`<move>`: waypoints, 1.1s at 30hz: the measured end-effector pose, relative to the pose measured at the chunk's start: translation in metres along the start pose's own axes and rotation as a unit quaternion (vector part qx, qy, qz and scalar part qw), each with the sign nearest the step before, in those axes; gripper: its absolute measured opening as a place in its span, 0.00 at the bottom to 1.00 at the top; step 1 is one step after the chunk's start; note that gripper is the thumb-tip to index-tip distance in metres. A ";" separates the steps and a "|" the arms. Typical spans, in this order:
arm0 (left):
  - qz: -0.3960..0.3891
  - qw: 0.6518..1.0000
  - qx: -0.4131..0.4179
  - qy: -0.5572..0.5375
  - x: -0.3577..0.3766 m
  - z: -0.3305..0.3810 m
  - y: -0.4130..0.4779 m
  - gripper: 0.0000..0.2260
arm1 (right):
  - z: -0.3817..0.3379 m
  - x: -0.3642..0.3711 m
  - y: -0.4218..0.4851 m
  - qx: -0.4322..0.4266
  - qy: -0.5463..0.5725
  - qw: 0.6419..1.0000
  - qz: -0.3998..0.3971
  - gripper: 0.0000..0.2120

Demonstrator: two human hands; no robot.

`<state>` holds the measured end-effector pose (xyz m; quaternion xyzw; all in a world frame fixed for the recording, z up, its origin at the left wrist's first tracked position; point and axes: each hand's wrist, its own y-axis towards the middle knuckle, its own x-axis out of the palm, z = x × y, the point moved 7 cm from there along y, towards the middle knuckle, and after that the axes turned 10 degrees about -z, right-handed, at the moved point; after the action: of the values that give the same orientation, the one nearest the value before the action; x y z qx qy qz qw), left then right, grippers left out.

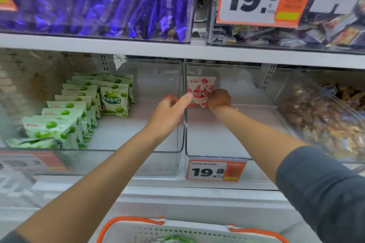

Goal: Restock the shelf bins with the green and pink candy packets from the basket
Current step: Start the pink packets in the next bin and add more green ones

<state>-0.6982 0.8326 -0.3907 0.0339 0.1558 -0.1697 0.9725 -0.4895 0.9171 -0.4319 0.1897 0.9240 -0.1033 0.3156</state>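
The left hand (169, 112) and right hand (219, 99) pinch an upright pink-and-white candy packet (200, 89). It stands in a clear plastic shelf bin (217, 136).

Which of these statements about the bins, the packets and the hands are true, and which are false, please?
1. The left hand and the right hand both hold the pink packet upright in a clear bin. True.
2. The green packets share that bin. False: they are in the neighbouring bin to its left.
3. The price tag on the pink packet's bin reads 19.8. True.
4. The basket has blue handles. False: they are orange.
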 end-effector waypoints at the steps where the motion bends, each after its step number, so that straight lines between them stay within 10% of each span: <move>1: -0.001 1.000 0.000 -0.001 0.000 -0.001 0.000 0.19 | 0.001 0.000 -0.001 0.003 0.000 1.000 -0.005 0.13; 8: 0.007 1.000 -0.012 -0.013 -0.003 -0.001 -0.002 0.21 | 0.001 -0.018 -0.025 0.032 -0.011 0.999 -0.016 0.17; 19: 0.122 0.985 0.058 0.105 0.017 0.026 -0.137 0.12 | -0.036 -0.055 -0.261 -0.371 -0.110 0.922 0.002 0.06; 26: -0.137 0.942 -0.188 0.241 0.036 -0.135 -0.209 0.04 | 0.102 0.072 -0.317 -0.169 -0.191 0.923 -0.286 0.11; 33: -0.139 0.908 -0.257 0.300 0.013 -0.173 -0.204 0.08 | 0.203 0.170 -0.317 0.059 -0.201 0.884 -0.418 0.25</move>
<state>-0.8063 0.6570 -0.5617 -0.1894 0.4819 -0.2391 0.8214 -0.6348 0.6147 -0.6735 -0.2210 0.8264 -0.3159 0.4105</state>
